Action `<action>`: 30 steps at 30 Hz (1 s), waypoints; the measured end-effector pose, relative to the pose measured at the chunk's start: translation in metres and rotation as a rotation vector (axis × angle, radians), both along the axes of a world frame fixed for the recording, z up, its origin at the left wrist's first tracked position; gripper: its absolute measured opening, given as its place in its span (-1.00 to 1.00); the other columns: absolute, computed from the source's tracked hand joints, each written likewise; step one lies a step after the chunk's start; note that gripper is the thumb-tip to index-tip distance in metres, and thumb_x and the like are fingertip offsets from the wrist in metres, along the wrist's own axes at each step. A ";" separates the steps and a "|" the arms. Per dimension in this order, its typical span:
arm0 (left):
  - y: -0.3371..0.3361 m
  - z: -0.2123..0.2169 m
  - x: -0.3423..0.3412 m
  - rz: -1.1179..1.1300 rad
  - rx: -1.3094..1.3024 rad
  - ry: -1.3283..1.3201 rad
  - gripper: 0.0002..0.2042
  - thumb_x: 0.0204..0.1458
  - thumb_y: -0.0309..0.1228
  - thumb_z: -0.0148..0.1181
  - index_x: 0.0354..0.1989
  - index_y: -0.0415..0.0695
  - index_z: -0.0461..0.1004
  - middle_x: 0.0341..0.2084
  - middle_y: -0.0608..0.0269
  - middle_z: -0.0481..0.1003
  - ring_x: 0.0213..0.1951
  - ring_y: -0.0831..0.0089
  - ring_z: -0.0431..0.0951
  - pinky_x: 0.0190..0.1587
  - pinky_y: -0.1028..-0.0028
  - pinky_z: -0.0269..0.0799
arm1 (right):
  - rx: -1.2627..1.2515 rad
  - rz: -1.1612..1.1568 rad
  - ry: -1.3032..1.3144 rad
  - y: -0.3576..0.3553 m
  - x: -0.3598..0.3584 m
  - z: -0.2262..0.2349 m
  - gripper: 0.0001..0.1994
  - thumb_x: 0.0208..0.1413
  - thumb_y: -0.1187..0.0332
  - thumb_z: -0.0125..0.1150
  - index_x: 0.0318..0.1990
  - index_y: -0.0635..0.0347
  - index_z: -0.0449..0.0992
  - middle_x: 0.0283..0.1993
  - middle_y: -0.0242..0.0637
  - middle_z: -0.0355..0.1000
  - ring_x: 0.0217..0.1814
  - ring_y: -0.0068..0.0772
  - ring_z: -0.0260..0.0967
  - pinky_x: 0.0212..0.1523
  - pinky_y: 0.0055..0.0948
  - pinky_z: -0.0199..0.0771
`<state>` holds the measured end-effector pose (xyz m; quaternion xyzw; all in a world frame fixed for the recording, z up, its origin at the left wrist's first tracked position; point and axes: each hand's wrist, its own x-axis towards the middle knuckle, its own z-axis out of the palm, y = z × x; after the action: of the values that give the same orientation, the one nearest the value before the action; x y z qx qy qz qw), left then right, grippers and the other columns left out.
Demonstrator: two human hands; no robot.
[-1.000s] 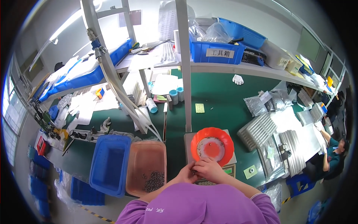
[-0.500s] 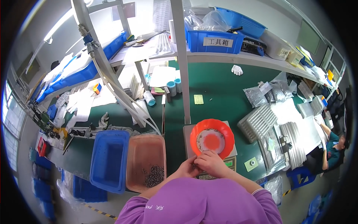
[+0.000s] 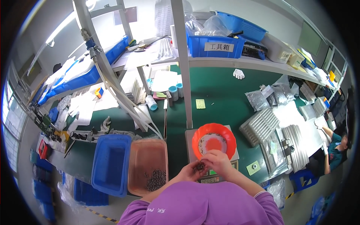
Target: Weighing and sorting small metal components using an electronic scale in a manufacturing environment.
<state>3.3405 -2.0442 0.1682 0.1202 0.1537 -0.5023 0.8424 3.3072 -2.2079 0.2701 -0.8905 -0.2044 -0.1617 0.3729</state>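
Observation:
My left hand (image 3: 190, 171) is cupped around a small heap of dark metal parts (image 3: 200, 167), too small to name. Over it leans my right hand (image 3: 218, 162), its bent fingers drawn together at the heap by the bowl's near rim; what they pinch is hidden. An orange-red bowl with a wavy rim (image 3: 231, 137) stands on a scale (image 3: 190, 143), and a few small dark bits lie along its pale inner bottom. To the left, a reddish-brown bin (image 3: 147, 150) holds a pile of similar small metal parts (image 3: 156, 180).
Beside the brown bin is a blue bin (image 3: 111, 165). A green note with a metal ring (image 3: 254, 167) lies right of the scale. Farther right are stacked clear trays (image 3: 259, 126) and bagged parts (image 3: 257, 100). A shelf post (image 3: 185, 75) rises behind the bowl. Someone sits at the far right.
My right hand has shifted slightly right, and my left hand has opened up enough to show the metal parts in it. The whole view has moved a little.

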 end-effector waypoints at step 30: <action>0.006 -0.016 0.006 -0.065 -0.233 -0.057 -0.66 0.20 -0.24 -0.35 -0.03 -0.18 0.24 -0.06 0.12 0.33 0.00 0.21 0.33 0.09 0.10 0.18 | -0.304 0.219 -0.095 0.010 -0.003 -0.019 -0.79 -0.23 0.46 0.13 -0.32 0.11 0.44 -0.30 -0.42 0.38 -0.13 -0.36 0.30 -0.10 -0.36 0.29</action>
<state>3.3467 -2.0381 0.1523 0.0410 0.0663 -0.5402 0.8379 3.3042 -2.1975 0.2514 -0.9005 -0.3393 -0.1293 0.2393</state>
